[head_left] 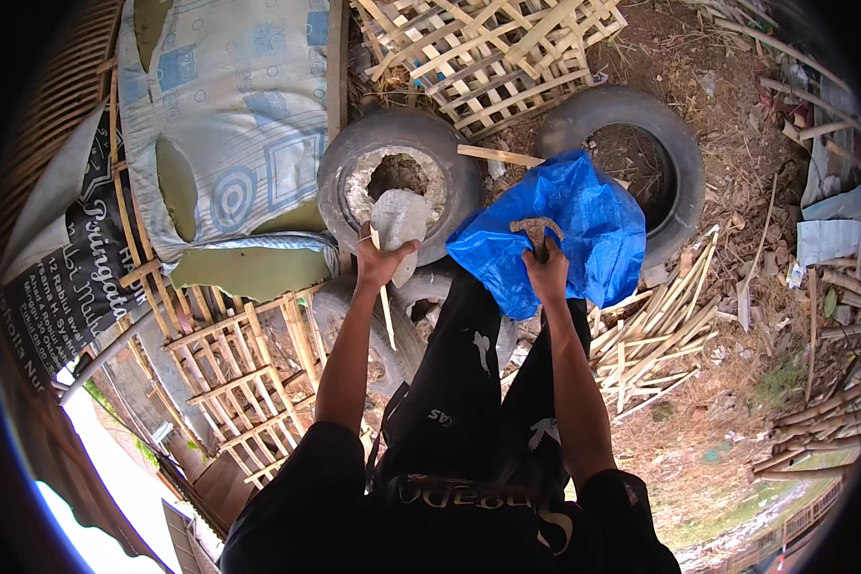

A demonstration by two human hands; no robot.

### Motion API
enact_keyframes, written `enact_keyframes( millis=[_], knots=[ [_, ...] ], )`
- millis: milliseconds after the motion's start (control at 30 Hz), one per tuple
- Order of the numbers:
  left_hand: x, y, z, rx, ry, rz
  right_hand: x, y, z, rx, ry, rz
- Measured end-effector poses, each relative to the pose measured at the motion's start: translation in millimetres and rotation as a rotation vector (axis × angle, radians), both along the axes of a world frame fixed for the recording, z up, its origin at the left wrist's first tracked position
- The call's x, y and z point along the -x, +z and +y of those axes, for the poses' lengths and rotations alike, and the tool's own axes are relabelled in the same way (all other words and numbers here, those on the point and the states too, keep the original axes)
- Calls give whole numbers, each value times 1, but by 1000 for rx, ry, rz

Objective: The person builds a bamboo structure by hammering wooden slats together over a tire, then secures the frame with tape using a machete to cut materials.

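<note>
My left hand [377, 260] grips a crumpled whitish plastic bag [399, 218] together with a thin bamboo stick [387, 320] that hangs down from it. The bag sits over the rim of a worn grey tyre [340, 172]. My right hand [545, 271] is closed around the handle of a claw hammer [536, 228], whose rusty head points up. Behind the hammer lies a blue plastic tarp bag [593, 220], draped on a second tyre [679, 153]. My dark trousers [469, 383] stretch down between both arms.
Bamboo lattice panels lie at the top [488, 57] and lower left [230, 383]. A torn patterned mattress [230, 124] leans at the left. Loose bamboo slats [651, 335] are piled at the right. Bare dirt with scraps [737, 287] spreads to the right.
</note>
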State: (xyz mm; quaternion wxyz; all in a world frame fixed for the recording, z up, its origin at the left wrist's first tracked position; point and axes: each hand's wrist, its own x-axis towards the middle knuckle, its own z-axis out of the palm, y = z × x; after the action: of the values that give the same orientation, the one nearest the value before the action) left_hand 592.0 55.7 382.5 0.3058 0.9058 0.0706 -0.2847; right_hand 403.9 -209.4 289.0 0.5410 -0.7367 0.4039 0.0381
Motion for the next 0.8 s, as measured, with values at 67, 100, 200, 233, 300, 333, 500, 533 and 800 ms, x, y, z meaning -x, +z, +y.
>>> enact_keyframes(
  millis=[67, 100, 200, 233, 300, 333, 500, 533, 800],
  knots=[
    [-37, -41, -8, -125, -116, -64, -37, -26, 5, -45, -52, 2],
    [-46, -66, 6, -241, -115, -138, -56, -36, 17, -128, -70, 37],
    [-73, -139, 37, -343, -187, -143, -89, -71, 56, -125, -135, 60],
    [-82, -156, 21, -301, -155, -18, -89, -87, 56, -167, -142, 135],
    [-98, -179, -4, -310, -186, 60, -97, -108, 67, -142, -173, 88],
    [-104, -191, -5, -345, -177, 27, -106, -116, 82, -138, -193, 58],
    [-109, -249, -12, -383, -127, -45, -136, -158, 122, -608, 44, -100],
    [-114, -261, -10, -380, -88, -45, -139, -161, 126, -560, -15, -177],
    [-113, -276, 48, -529, -115, -51, -78, -3, 20, -734, 278, -141]
  ],
)
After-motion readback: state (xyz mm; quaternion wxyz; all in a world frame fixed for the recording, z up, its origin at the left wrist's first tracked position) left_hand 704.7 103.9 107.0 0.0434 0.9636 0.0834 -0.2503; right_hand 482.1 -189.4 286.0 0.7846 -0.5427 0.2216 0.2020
